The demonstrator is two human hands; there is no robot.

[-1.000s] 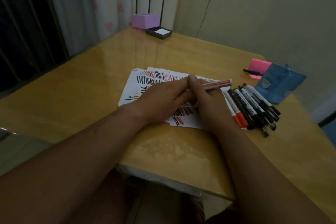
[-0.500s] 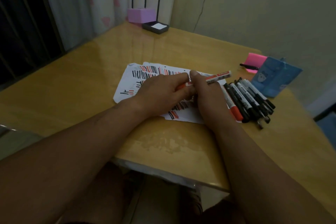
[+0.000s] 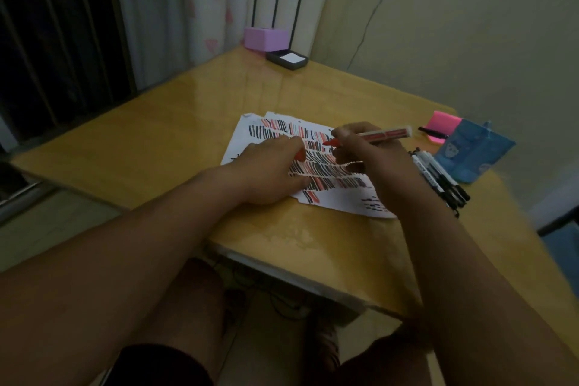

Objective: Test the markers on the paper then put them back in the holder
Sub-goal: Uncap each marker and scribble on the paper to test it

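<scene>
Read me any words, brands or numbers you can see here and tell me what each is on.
Red marker in the right hand: printed label, too blurred to read.
Black markers beside the paper: white labels, too small to read.
Blue holder: a shield-like emblem, no legible words.

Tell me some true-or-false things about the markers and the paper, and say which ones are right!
1. The right hand holds a red marker with its cap off, tip over the paper. True.
2. The paper is blank. False: red and black strokes cover much of it.
3. The other markers stand inside the blue holder. False: they lie in a pile on the table beside it.
4. The left hand rests on the paper and holds a red cap. True.
5. The purple box touches the paper. False: it sits apart, at the table's far corner.
</scene>
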